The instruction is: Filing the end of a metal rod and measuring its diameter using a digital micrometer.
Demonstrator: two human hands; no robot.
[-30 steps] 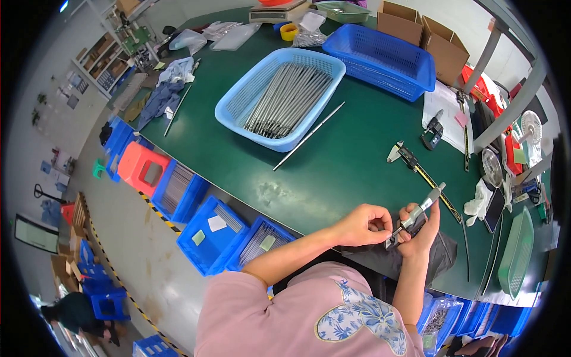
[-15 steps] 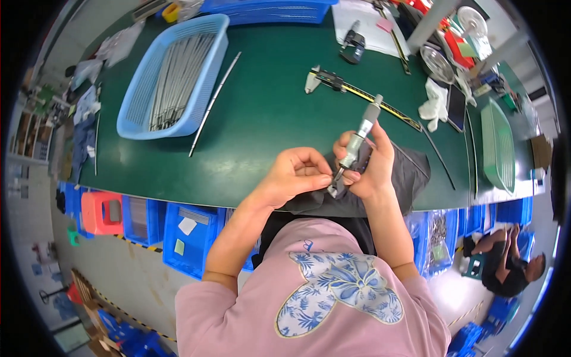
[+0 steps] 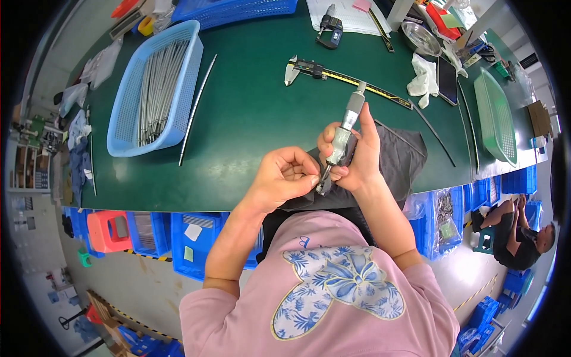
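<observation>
My right hand is wrapped round a silver micrometer, held tilted with its thimble up and its frame low. Beside the lower end of the micrometer, my left hand is closed in a pinch with thumb and forefinger together. Whatever sits in that pinch is too small or hidden to make out. Both hands are over a dark grey cloth at the near edge of the green table. Beyond them lies a digital caliper with a black and yellow beam.
A light blue basket of thin metal rods stands at left, with a single rod beside it. Farther back lies another micrometer. To the right are a phone, white cloth and green basket. One person sits beyond.
The whole view has shifted and turned slightly, so the table things appear farther left. My hands keep the same hold at the micrometer, with little visible change between them.
</observation>
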